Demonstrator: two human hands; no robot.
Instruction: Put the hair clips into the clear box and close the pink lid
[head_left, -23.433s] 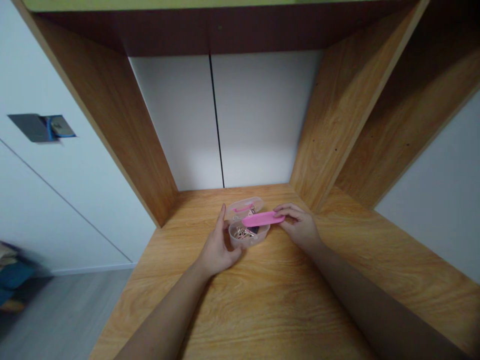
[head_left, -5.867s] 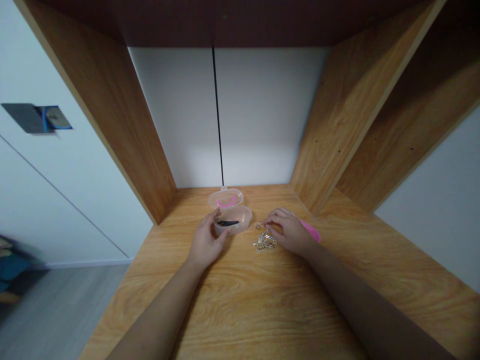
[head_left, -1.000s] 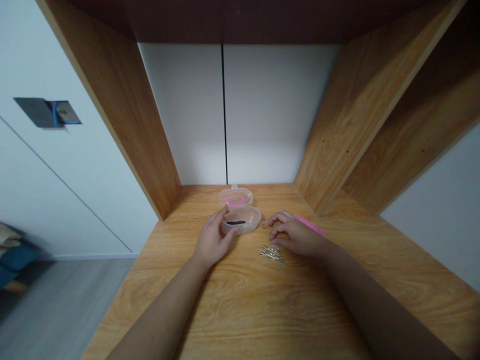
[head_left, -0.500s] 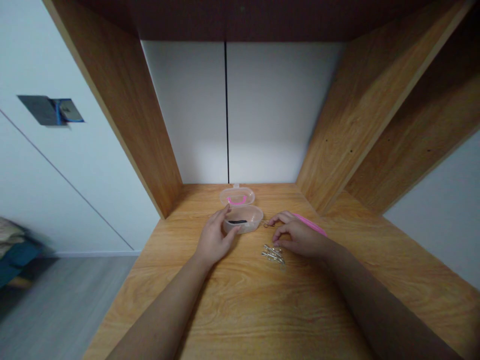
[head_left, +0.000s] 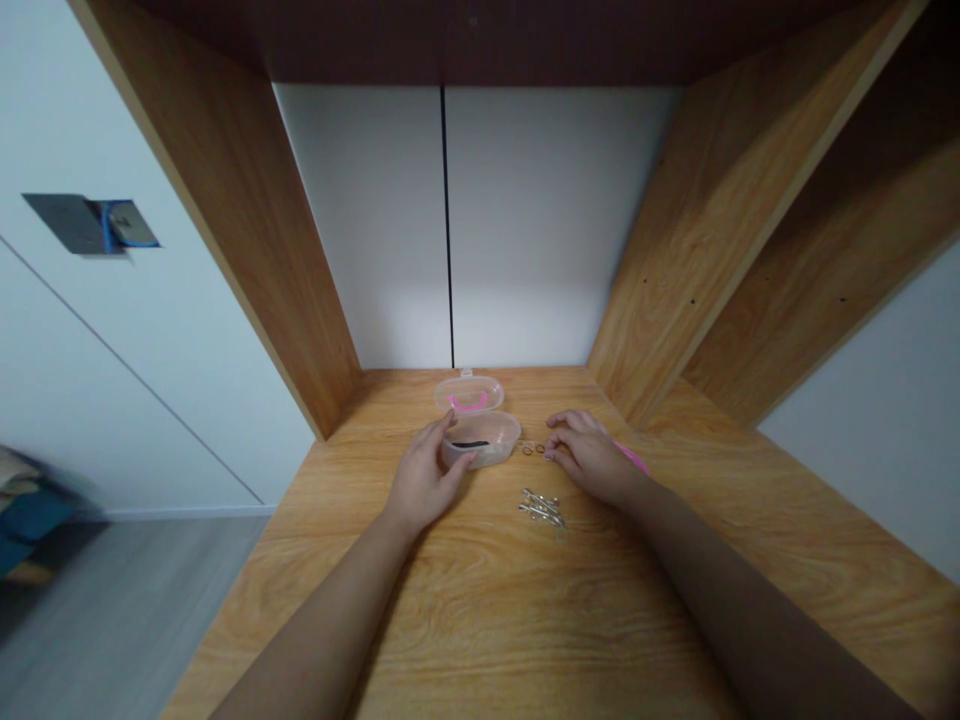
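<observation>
A clear oval plastic box (head_left: 491, 450) stands on the wooden desk (head_left: 480, 600) with its lid (head_left: 469, 392) flipped open behind it; a pink handle shows on the lid. A black item (head_left: 470, 444) lies inside the box. My left hand (head_left: 421, 482) curls round the box's left side, thumb and fingers against its wall. My right hand (head_left: 592, 462) rests on the desk to the right, fingers bent, tips touching two small rings (head_left: 534, 449). A small heap of silver clips (head_left: 541, 508) lies just in front of it. A pink object (head_left: 636, 459) is mostly hidden behind that hand.
The desk sits in a wooden alcove: slanted side panels (head_left: 247, 230) left and right, a white back wall (head_left: 517, 230) with a dark vertical seam. Left of the desk the floor (head_left: 112, 620) drops away. A grey wall plate (head_left: 82, 222) hangs at the left.
My right hand has slid back and left to the small rings, now covering most of the pink object. The clips lie apart from the hand. My left hand stays on the box.
</observation>
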